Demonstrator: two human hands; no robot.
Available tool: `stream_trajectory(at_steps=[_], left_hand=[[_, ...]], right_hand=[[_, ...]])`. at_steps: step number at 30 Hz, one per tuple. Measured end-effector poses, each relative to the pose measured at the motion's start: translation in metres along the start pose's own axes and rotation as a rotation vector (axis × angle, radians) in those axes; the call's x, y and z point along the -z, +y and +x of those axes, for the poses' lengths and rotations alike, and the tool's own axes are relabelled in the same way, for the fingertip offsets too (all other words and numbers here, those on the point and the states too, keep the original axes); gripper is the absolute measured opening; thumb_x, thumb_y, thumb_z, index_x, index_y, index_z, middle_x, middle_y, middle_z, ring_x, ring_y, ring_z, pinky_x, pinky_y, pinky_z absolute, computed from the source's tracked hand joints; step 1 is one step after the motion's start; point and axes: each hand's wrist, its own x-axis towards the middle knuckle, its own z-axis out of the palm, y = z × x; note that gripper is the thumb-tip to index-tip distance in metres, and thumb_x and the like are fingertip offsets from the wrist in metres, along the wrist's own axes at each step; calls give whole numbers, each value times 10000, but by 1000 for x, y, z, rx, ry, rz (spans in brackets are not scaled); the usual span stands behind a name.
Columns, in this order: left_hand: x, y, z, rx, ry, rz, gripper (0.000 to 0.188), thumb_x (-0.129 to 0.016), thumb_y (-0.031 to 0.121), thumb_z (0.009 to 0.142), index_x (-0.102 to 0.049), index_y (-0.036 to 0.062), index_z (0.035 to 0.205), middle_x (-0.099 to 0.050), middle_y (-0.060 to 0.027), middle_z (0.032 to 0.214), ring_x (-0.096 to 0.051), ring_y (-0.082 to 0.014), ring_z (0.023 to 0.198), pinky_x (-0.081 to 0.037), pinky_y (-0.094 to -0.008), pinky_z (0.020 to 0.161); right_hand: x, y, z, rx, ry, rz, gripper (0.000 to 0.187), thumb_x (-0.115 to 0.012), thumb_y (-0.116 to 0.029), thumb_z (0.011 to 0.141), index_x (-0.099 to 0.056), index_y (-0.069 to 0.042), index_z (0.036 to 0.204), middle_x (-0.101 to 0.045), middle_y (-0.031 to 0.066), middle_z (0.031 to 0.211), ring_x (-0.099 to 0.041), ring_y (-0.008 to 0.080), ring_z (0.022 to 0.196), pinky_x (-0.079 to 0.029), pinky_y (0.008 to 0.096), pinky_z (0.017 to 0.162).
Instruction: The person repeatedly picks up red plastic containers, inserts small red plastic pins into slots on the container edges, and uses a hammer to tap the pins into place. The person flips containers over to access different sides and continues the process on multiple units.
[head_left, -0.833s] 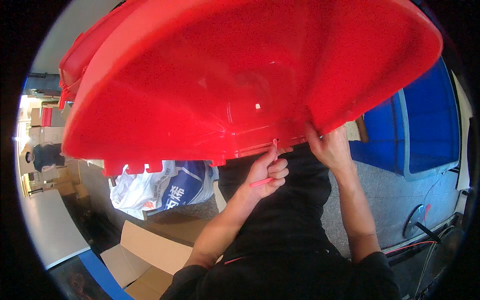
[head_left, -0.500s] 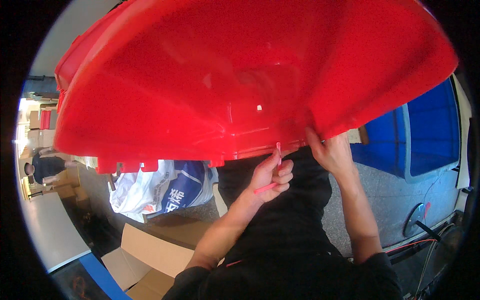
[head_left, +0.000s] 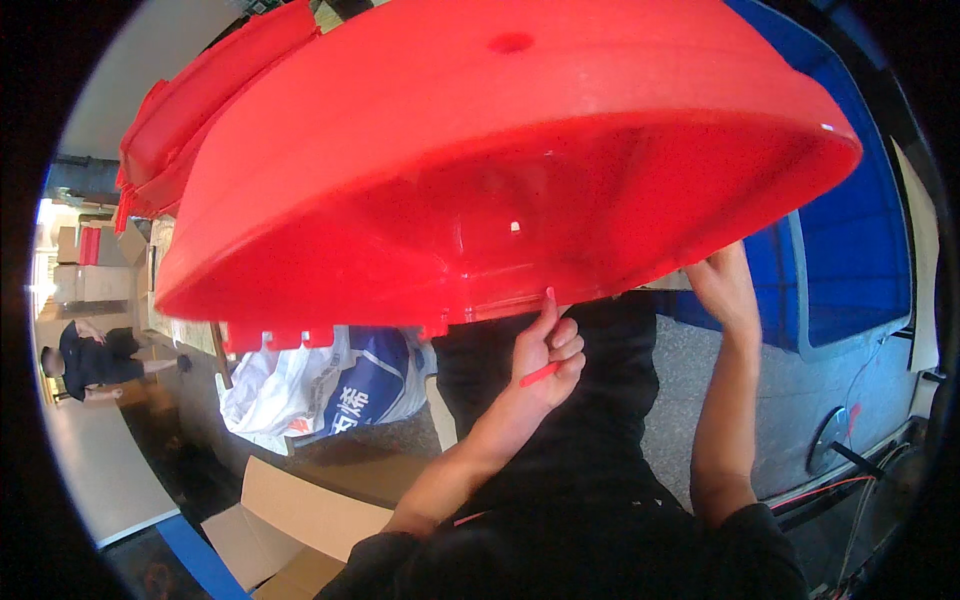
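A large, glossy red plastic shell, curved like a bowl with a small hole in it, fills the upper middle of the view. My right hand grips its lower right edge; the fingertips are hidden behind the shell. Below the lower rim, near the middle, my left hand is closed round a slim red stick-like tool. One red end shows by the thumb, close to the rim, and the other juts from under the fingers. What kind of tool it is does not show.
More red plastic pieces lie at the upper left. A blue bin stands on the right, and a white and blue sack on the floor to the left. Nearer is an opened cardboard box. Another person is at the far left.
The shell has tipped, so more of its outer side shows, and its right end has come lower and inward. My right hand has slid rightward along the edge. The left hand has barely moved.
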Motion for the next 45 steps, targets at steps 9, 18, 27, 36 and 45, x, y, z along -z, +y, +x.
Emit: stream_trajectory(at_steps=[9, 18, 27, 36, 45], left_hand=[[4, -1, 3, 17, -70, -109, 357, -503, 407, 1026, -610, 90, 1151, -369, 41, 600, -293, -64, 474, -229, -227, 412], [-1, -4, 0, 13, 5, -84, 345, -519, 397, 1019, -605, 104, 1180, -388, 36, 604, -297, -65, 476, -236, -225, 409], [-3, -7, -1, -11, 69, -69, 306, -527, 409, 1011, -589, 131, 1125, -425, 33, 612, -320, -69, 473, -234, -225, 397], [2, -7, 3, -25, 135, -78, 274, -517, 351, 1017, -600, 115, 1130, -429, 28, 627, -351, -77, 478, -265, -232, 389], [7, 12, 0, 95, 135, 161, 434, -516, 507, 986, -584, 113, 1156, -585, -70, 736, -548, -170, 610, -483, -327, 566]], right_hand=[[-16, 53, -1, 41, 254, -472, 351, -485, -63, 945, -519, 42, 1278, -578, 278, 1177, -590, 440, 1072, -514, 491, 870], [-45, -18, -155, 10, -122, -127, 388, -643, -108, 903, -506, 2, 1248, -672, 268, 946, -661, 480, 842, -548, 527, 686], [-57, -34, -115, 180, -5, -140, 304, -605, -127, 929, -480, -3, 1176, -663, 270, 899, -646, 485, 730, -542, 541, 598], [-50, -39, -99, 135, -205, -293, 245, -618, -136, 924, -475, -7, 1076, -645, 261, 825, -631, 478, 690, -519, 540, 564], [-6, -35, -129, 246, 153, -49, 268, -551, -46, 893, -545, 8, 1155, -677, 180, 826, -688, 318, 655, -532, 361, 575]])
